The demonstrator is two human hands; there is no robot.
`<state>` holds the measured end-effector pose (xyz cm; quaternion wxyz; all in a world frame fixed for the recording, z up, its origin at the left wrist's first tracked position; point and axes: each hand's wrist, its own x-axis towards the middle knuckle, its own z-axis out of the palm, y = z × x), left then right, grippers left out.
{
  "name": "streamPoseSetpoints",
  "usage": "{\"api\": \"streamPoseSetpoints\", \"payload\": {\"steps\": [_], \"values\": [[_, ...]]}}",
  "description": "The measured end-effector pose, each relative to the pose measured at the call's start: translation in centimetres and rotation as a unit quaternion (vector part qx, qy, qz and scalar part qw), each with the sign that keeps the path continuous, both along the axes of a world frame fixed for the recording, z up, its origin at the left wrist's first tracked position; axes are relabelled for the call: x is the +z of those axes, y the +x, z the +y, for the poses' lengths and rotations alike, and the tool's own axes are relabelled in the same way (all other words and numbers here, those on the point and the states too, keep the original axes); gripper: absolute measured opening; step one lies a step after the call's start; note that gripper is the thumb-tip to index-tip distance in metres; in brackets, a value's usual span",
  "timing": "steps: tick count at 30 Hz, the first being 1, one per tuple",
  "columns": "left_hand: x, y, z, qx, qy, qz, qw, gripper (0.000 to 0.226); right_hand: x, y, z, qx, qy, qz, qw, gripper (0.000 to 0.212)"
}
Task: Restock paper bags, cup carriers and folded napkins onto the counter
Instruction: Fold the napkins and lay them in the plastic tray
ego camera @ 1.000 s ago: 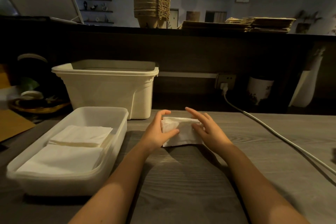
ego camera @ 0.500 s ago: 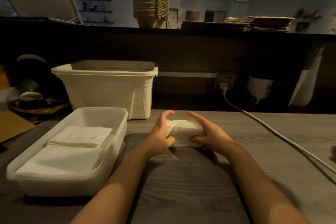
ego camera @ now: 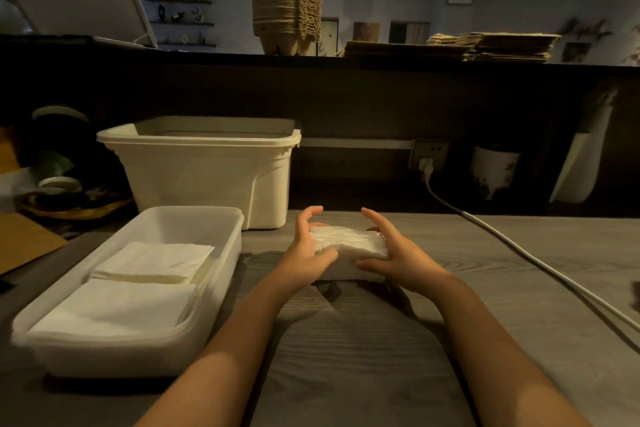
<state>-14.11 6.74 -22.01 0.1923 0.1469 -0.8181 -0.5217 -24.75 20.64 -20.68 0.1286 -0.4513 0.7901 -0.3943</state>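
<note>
A thick stack of white folded napkins [ego camera: 348,245] is held between both hands just above the grey wooden worktop [ego camera: 363,340]. My left hand [ego camera: 304,250] grips its left end and my right hand [ego camera: 398,253] grips its right end. A clear plastic tray [ego camera: 228,239] at the left holds two more napkin stacks [ego camera: 131,284]. On the raised dark counter [ego camera: 346,61] behind stand a stack of brown pulp cup carriers [ego camera: 285,19] and flat piles of brown paper bags [ego camera: 485,47].
A cream plastic bin [ego camera: 207,170] stands behind the tray. A white power cable [ego camera: 519,253] runs from a wall socket [ego camera: 429,154] across the right of the worktop. A white pot [ego camera: 495,172] sits under the counter; a basket [ego camera: 69,208] at far left.
Both hands have closed tighter on the napkin stack, squared it up and lifted it slightly toward me; its edge now faces upward.
</note>
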Motion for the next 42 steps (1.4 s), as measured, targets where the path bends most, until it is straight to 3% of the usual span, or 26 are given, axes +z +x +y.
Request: {"api": "streamPoseSetpoints", "payload": {"steps": [10,17,20,25,29,33,37,42], "values": [[0.0,0.2,-0.1,0.003,0.006,-0.025,1.000,0.065,0.2,-0.5,0.2,-0.016,0.018,0.021,0.999,0.070],[-0.4,0.4,-0.7,-0.052,0.050,0.000,0.997,0.090,0.4,-0.8,0.6,0.024,0.050,-0.015,0.998,0.034],[-0.3,0.5,-0.9,-0.064,0.032,-0.004,0.997,0.089,0.5,-1.0,0.8,0.029,0.050,-0.045,0.997,0.029],[-0.1,0.6,-1.2,-0.079,-0.003,-0.026,0.997,0.064,0.3,-1.4,1.4,0.053,0.049,-0.102,0.992,0.033],[-0.3,0.7,-1.4,-0.073,-0.010,-0.045,0.996,0.050,0.1,-1.5,1.4,0.048,0.057,-0.084,0.994,0.037],[-0.2,0.6,-1.5,-0.056,-0.020,-0.055,0.997,0.037,0.1,-1.5,1.5,0.022,0.038,-0.083,0.996,0.024],[0.0,0.6,-1.3,-0.028,0.021,-0.037,0.999,0.041,0.0,-1.3,1.2,-0.005,0.007,-0.094,0.996,0.022],[-0.3,0.3,-0.6,-0.031,0.054,-0.012,0.998,0.057,-0.3,-1.0,0.8,0.004,-0.022,-0.093,0.995,0.041]]}}
